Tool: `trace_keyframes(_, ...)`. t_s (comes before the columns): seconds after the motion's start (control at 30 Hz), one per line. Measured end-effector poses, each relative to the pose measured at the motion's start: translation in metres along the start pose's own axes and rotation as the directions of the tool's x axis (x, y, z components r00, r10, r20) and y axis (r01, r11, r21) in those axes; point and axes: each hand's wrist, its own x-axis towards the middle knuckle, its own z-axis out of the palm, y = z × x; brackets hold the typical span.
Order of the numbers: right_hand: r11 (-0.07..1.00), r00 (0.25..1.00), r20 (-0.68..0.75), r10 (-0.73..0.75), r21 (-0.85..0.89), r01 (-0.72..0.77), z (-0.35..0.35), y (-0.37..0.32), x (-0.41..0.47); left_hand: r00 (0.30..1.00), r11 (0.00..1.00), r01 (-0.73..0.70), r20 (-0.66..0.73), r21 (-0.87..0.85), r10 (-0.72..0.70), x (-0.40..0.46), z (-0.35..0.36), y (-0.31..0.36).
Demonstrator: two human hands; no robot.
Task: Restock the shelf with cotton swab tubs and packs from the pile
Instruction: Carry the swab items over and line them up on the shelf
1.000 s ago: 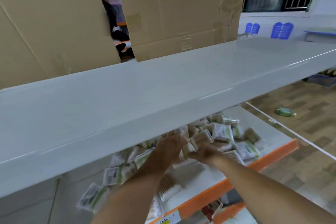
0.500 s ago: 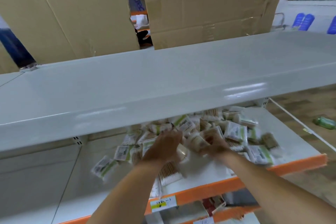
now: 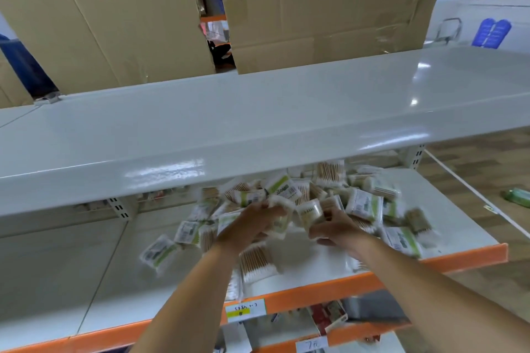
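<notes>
Both your bare arms reach under a pale grey upper shelf (image 3: 258, 129) into a pile of cotton swab packs (image 3: 321, 200) heaped on the white shelf (image 3: 321, 264) below, which has an orange front edge. Your left hand (image 3: 252, 223) has its fingers curled round a white pack (image 3: 282, 219) at the near side of the pile. Your right hand (image 3: 334, 226) grasps a clear tub of swabs (image 3: 309, 213) just beside it. Loose packs lie scattered to the left. Cardboard sheets (image 3: 315, 8) stand behind the upper shelf
</notes>
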Motion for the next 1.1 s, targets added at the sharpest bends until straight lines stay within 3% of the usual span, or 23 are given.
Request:
trace_keyframes(0.1,0.998,0.997,0.075,0.02,0.064,-0.025,0.002,-0.001,-0.001,0.998,0.958,0.046,0.051,-0.285,-0.033,0.0,-0.001,-0.003)
trace_keyframes(0.17,0.987,0.988,0.15,0.037,0.146,-0.059,0.004,-0.002,-0.002,0.996,0.919,0.079,0.069,-0.386,-0.057,0.001,0.0,-0.006)
trace_keyframes(0.3,0.954,0.944,0.33,0.012,0.279,-0.11,0.009,-0.007,-0.003,0.996,0.902,0.078,0.076,-0.424,-0.051,0.003,-0.003,-0.01)
trace_keyframes(0.47,0.927,0.954,0.299,-0.011,0.36,-0.102,0.015,-0.012,-0.001,0.993,0.942,0.036,0.115,-0.334,0.003,0.005,-0.005,-0.012)
trace_keyframes(0.53,0.952,0.969,0.246,0.005,0.294,-0.079,0.015,-0.015,-0.002,0.992,0.952,0.008,0.12,-0.305,0.03,0.002,-0.006,-0.011)
trace_keyframes(0.7,0.998,0.992,0.125,-0.027,-0.053,0.034,0.009,-0.024,-0.002,0.991,0.966,-0.051,0.109,-0.253,0.081,-0.01,-0.017,-0.004)
trace_keyframes(0.93,0.977,0.98,0.172,-0.1,-0.168,0.129,0.017,-0.046,-0.002,0.993,0.992,-0.104,-0.055,-0.076,0.1,-0.026,-0.027,0.004)
trace_keyframes(1.1,0.959,0.963,0.223,-0.15,-0.204,0.196,0.036,-0.057,0.001,0.98,0.995,-0.079,-0.188,-0.066,0.066,-0.047,-0.041,0.002)
